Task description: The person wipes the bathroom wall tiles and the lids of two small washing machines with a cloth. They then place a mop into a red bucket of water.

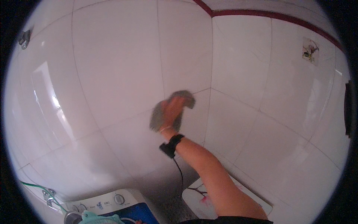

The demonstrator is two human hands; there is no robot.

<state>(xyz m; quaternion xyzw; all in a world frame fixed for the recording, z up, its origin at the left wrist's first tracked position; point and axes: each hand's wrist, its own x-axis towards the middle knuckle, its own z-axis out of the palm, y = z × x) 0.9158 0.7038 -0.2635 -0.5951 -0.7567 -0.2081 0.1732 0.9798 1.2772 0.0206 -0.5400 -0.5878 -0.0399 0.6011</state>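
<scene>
My right hand (172,109) presses a grey-green cloth (157,119) against the glossy white wall tiles (120,70), just left of the room's corner. The cloth spreads out on both sides of the fingers, and both are blurred. A black strap with a small box (169,147) and a cable sits on that wrist. Of my left hand (139,222) only what look like fingertips show at the bottom edge, by the blue top of a washing machine (130,196); whether it holds anything is hidden.
A mint-green plastic item (100,219) and a grey round object (73,217) lie at the washing machine. A green hose (42,187) runs from the left past a metal tap (49,196). A flower-patterned white lid or panel (198,201) is below my right arm. Another metal fitting (24,39) is upper left.
</scene>
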